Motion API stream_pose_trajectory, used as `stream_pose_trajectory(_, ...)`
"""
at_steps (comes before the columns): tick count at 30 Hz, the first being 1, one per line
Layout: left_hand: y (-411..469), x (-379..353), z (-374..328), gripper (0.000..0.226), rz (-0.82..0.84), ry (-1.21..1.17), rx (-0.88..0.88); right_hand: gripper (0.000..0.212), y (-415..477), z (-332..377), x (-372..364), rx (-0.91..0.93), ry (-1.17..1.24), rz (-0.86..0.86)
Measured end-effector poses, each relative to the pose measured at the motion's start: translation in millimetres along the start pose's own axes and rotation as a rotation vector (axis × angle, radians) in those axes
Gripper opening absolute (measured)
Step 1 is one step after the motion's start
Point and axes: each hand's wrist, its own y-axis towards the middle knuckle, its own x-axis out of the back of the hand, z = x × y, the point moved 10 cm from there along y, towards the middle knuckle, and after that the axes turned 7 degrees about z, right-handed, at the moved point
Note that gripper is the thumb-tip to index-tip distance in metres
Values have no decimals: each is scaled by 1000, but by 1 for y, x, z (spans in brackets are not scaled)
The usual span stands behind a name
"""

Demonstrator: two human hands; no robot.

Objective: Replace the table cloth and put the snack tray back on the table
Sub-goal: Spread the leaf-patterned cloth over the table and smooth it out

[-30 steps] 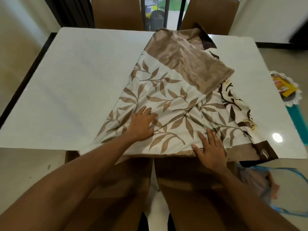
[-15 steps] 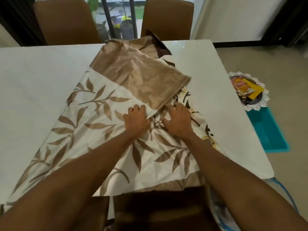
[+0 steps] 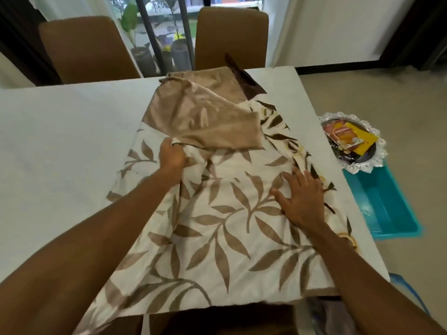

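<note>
A cream table cloth (image 3: 229, 228) with brown leaf print lies partly folded across the right half of the white table (image 3: 60, 146). Its plain tan border is doubled back on top at the far end. My left hand (image 3: 172, 155) grips a bunched edge of the cloth where the tan fold begins. My right hand (image 3: 301, 198) lies flat on the cloth near its right side, fingers spread. The snack tray (image 3: 373, 163), silver with a scalloped rim and holding yellow and orange packets, sits off the table to the right on a teal bin.
Two brown chairs (image 3: 89, 49) stand behind the table's far edge, in front of a window with potted plants. The teal bin (image 3: 382, 209) rests on the floor to the right. A dark brown chair back (image 3: 217, 320) is just below the near table edge.
My left hand has moved left and closed on the cloth's folded edge, lifting it slightly. My right hand has slid right and nearer to me, flat on the cloth.
</note>
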Motion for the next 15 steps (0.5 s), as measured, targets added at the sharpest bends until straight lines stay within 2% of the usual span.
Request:
stream_pose_trajectory(3,18,49,15,33,-181,-25,65,63,-2,-13,17,-140,20,-25)
stream_pose_trajectory(5,18,78,33,29,-274,-24,112,56,9,5,25,-154,37,-51)
stream_pose_trajectory(7,14,96,37,34,-345,170,93,46,26,38,31,-75,66,-108)
stream_pose_trajectory(9,8,89,21,48,-350,505,-48,45,48,76,24,52,72,-115)
stream_pose_trajectory(10,7,72,10,53,-293,632,-175,47,61,94,19,109,75,-95)
stream_pose_trajectory(12,6,20,-3,57,-51,836,-392,55,91,125,5,203,28,-9)
stream_pose_trajectory(13,7,-8,-2,58,79,930,-447,59,104,135,-3,229,-20,50)
stream_pose_trajectory(15,11,-53,9,57,292,1056,-412,67,127,138,-19,232,-88,157)
